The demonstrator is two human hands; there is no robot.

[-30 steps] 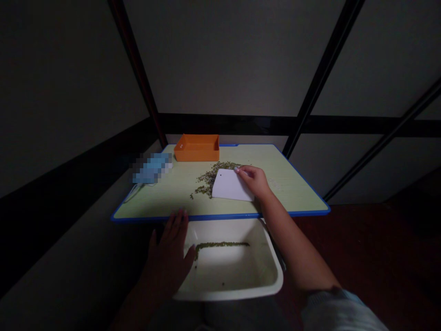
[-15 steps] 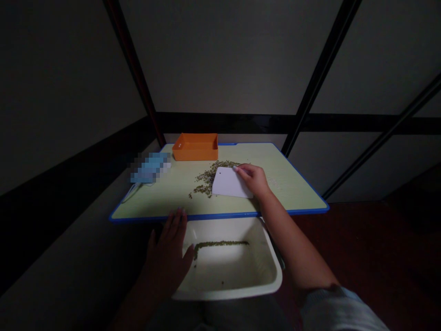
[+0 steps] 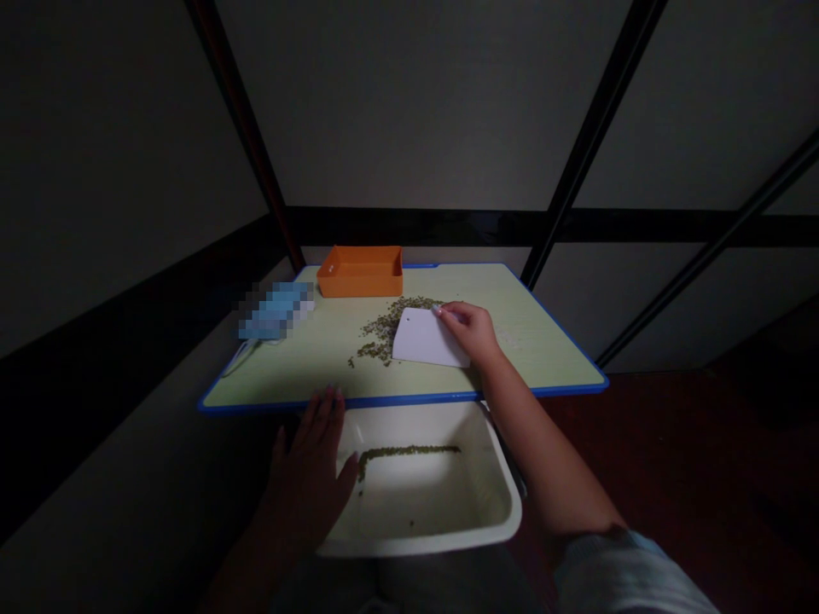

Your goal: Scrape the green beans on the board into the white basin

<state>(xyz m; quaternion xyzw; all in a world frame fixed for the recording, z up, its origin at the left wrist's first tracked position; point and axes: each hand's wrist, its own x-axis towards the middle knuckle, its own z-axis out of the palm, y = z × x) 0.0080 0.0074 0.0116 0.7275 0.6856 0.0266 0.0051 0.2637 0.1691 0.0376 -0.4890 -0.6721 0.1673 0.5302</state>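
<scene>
My right hand (image 3: 470, 328) grips a white plastic scraper (image 3: 426, 337) by its right end, the blade down on the tabletop. Along the scraper's left and far sides lie small green beans or grains (image 3: 377, 333), loosely scattered; their exact kind is too small to tell. Below the table's front edge is a white basin (image 3: 441, 503), where more of these green grains (image 3: 409, 449) form a line along the far and left edges of its floor. My left hand (image 3: 313, 460) rests on the basin's left rim, fingers outstretched and in shadow.
The pale green table (image 3: 537, 341) has a raised blue edge. An orange tray (image 3: 362, 281) sits at its back left. A blurred-out blue item (image 3: 275, 311) with a white cord lies on the left side. Panelled walls (image 3: 409, 111) stand behind and to the left.
The whole view has shifted very slightly. Both hands, the scraper and the basin keep nearly the same places relative to the table.
</scene>
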